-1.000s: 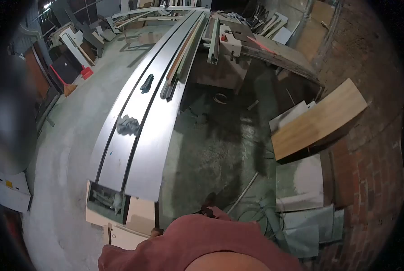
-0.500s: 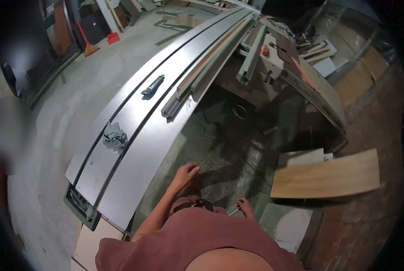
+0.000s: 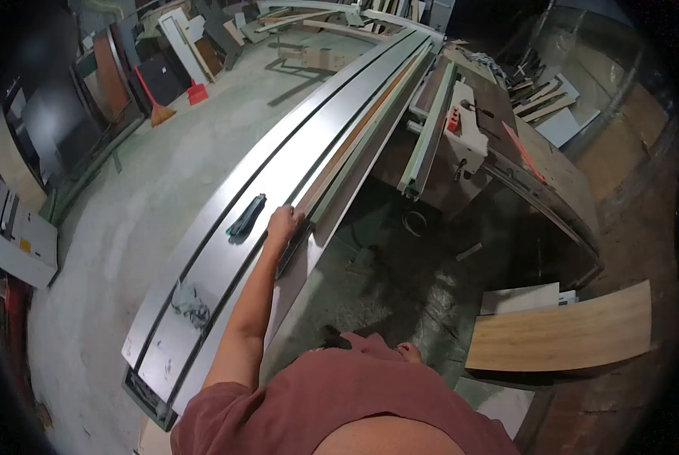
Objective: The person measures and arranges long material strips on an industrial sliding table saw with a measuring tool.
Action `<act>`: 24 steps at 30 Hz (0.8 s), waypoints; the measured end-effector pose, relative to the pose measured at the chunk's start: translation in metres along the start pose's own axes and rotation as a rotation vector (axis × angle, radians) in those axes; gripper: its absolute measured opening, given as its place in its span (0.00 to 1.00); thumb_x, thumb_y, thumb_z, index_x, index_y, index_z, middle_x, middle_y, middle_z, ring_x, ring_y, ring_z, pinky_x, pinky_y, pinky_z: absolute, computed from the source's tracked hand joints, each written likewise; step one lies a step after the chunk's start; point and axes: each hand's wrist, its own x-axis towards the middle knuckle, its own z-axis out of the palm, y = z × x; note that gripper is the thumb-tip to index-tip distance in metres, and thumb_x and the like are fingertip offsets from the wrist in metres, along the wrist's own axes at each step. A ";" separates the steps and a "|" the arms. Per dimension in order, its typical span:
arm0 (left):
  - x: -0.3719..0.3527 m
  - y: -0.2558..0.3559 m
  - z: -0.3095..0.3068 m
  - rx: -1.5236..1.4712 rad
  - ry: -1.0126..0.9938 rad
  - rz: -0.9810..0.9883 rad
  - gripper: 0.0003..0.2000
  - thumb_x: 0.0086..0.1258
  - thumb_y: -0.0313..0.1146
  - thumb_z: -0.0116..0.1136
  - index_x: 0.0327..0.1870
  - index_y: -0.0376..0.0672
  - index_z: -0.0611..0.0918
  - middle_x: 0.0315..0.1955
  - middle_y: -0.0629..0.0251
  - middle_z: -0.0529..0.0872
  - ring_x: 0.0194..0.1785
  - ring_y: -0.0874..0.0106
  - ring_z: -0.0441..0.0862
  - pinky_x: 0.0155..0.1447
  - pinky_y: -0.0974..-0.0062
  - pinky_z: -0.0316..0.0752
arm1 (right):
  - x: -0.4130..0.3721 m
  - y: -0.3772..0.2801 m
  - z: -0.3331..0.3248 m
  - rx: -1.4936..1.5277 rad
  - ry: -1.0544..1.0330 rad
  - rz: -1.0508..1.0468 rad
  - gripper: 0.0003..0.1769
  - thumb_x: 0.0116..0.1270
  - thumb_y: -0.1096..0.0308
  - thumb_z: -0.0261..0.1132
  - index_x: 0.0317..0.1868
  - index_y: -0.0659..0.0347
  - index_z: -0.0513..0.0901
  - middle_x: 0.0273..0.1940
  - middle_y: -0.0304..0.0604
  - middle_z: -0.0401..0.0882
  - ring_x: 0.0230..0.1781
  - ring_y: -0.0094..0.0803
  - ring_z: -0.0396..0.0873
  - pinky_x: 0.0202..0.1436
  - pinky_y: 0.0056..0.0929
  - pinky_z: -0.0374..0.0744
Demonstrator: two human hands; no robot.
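My left hand (image 3: 285, 225) is closed at the near end of long strips (image 3: 347, 144) lying along a silver sliding table (image 3: 233, 280). Its fingers curl over the end of the strips, though their tips are hidden. Left of that hand, a dark green tool (image 3: 246, 218) rests on the metal. A crumpled grey cloth (image 3: 191, 305) lies nearer to me on the same surface. Low by my shirt, my right hand (image 3: 410, 352) shows only in part, and what it holds, if anything, cannot be made out.
A green rail (image 3: 429, 136) and a red object (image 3: 453, 119) are on the machine at right. Curved wood-grain boards (image 3: 563, 330) stand lower right. A broom (image 3: 159, 114) and red dustpan (image 3: 197, 92) are at upper left, with a white cabinet (image 3: 25, 235) at far left.
My left hand has moved up and forward from beside my body to the strips' near end. My right hand now shows less beside my shirt. The camera view has shifted.
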 end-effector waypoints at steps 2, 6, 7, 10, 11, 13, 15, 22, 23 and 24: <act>0.000 0.007 -0.005 0.050 -0.040 -0.007 0.20 0.61 0.47 0.56 0.34 0.34 0.82 0.31 0.45 0.82 0.37 0.49 0.80 0.42 0.60 0.74 | 0.007 -0.001 0.000 -0.034 0.001 -0.004 0.16 0.67 0.64 0.56 0.52 0.62 0.75 0.39 0.44 0.79 0.35 0.30 0.78 0.38 0.31 0.76; -0.002 0.010 0.002 -0.003 -0.013 -0.094 0.18 0.59 0.46 0.58 0.31 0.34 0.81 0.30 0.45 0.82 0.37 0.51 0.80 0.42 0.59 0.74 | 0.013 -0.016 -0.025 -0.291 -0.105 -0.004 0.17 0.66 0.64 0.57 0.52 0.62 0.76 0.42 0.46 0.80 0.40 0.33 0.79 0.44 0.32 0.76; -0.001 0.010 0.004 0.014 0.013 -0.112 0.18 0.59 0.45 0.59 0.30 0.34 0.81 0.30 0.46 0.82 0.37 0.52 0.80 0.42 0.59 0.74 | 0.019 -0.018 -0.030 -0.289 -0.105 -0.011 0.17 0.66 0.64 0.57 0.52 0.62 0.76 0.42 0.46 0.80 0.40 0.33 0.79 0.44 0.32 0.76; -0.002 0.021 0.009 0.142 0.078 -0.089 0.15 0.59 0.42 0.59 0.30 0.35 0.80 0.32 0.47 0.80 0.39 0.51 0.78 0.42 0.57 0.73 | 0.047 -0.024 -0.057 -0.200 -0.074 0.017 0.16 0.65 0.64 0.58 0.50 0.62 0.77 0.39 0.44 0.79 0.37 0.31 0.79 0.41 0.32 0.76; -0.004 0.024 0.011 0.188 0.094 -0.103 0.14 0.59 0.41 0.59 0.30 0.36 0.79 0.33 0.47 0.79 0.40 0.50 0.77 0.43 0.57 0.73 | 0.057 -0.024 -0.066 -0.169 -0.066 0.026 0.15 0.65 0.64 0.58 0.49 0.62 0.77 0.38 0.43 0.79 0.36 0.31 0.78 0.40 0.31 0.76; -0.010 0.027 0.014 0.172 0.124 -0.072 0.15 0.59 0.41 0.59 0.32 0.36 0.78 0.33 0.47 0.78 0.40 0.50 0.76 0.43 0.56 0.72 | 0.081 -0.029 -0.081 -0.135 -0.060 0.023 0.15 0.64 0.64 0.58 0.48 0.62 0.78 0.38 0.42 0.79 0.35 0.30 0.78 0.39 0.31 0.77; -0.014 0.027 0.015 0.140 0.152 -0.014 0.16 0.58 0.42 0.60 0.35 0.36 0.77 0.34 0.48 0.77 0.41 0.50 0.75 0.42 0.55 0.71 | 0.101 -0.036 -0.089 -0.090 -0.051 -0.070 0.17 0.63 0.60 0.60 0.47 0.62 0.79 0.39 0.44 0.81 0.39 0.34 0.79 0.43 0.33 0.77; -0.021 0.039 0.015 0.157 0.173 -0.039 0.19 0.56 0.41 0.63 0.42 0.37 0.76 0.34 0.48 0.76 0.40 0.50 0.73 0.43 0.56 0.69 | 0.135 -0.068 -0.081 0.082 -0.132 -0.090 0.14 0.66 0.64 0.57 0.48 0.62 0.78 0.32 0.40 0.79 0.29 0.26 0.75 0.30 0.29 0.75; -0.023 0.038 0.018 0.144 0.255 0.016 0.19 0.55 0.41 0.63 0.41 0.37 0.76 0.34 0.48 0.76 0.40 0.50 0.73 0.44 0.56 0.69 | 0.132 -0.073 -0.080 0.085 -0.135 -0.085 0.14 0.66 0.64 0.57 0.48 0.62 0.78 0.32 0.40 0.79 0.29 0.26 0.75 0.30 0.29 0.75; -0.023 0.038 0.020 0.131 0.336 0.071 0.18 0.55 0.41 0.63 0.40 0.36 0.76 0.34 0.48 0.76 0.40 0.50 0.73 0.44 0.57 0.69 | 0.127 -0.077 -0.080 0.040 -0.151 -0.100 0.15 0.65 0.63 0.58 0.48 0.62 0.78 0.35 0.41 0.79 0.31 0.28 0.76 0.32 0.30 0.76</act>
